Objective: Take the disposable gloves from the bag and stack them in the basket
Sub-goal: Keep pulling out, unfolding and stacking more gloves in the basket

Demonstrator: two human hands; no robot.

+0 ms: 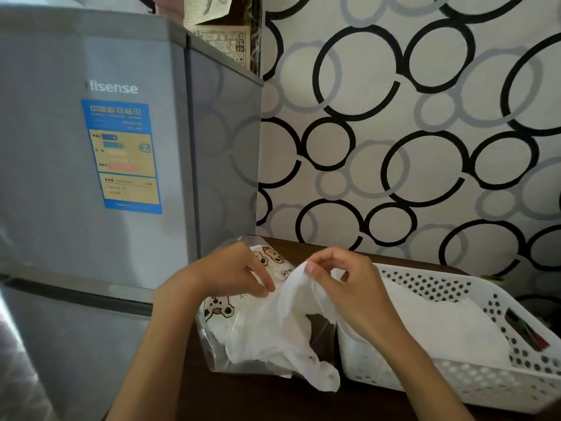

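Big grey fridge [91,177] fills the left side, its blue energy label [123,156] facing us, standing right against the left edge of the dark tabletop [258,399]. Behind everything, a wall [409,132] papered in black and grey rings, with newspaper-covered boxes [224,34] up on the fridge top. On the right, the white perforated basket [501,381] sits at an angle, its near corner just beside the bag; thin white gloves [440,326] already lie flat inside it. The clear bag [218,317] printed with cartoon bears stands between fridge and basket, mouth up. Tight quarters here: fridge on one side, basket wall on the other, wall close behind, with open tabletop only toward the front. Both hands meet above the bag. The left hand [236,271] pinches a translucent glove [273,335] at its top edge with curled fingertips; the right hand [343,284] pinches the same glove beside it, thumb and forefinger closed on the film. The glove hangs down over the bag's front, its tip touching the tabletop.
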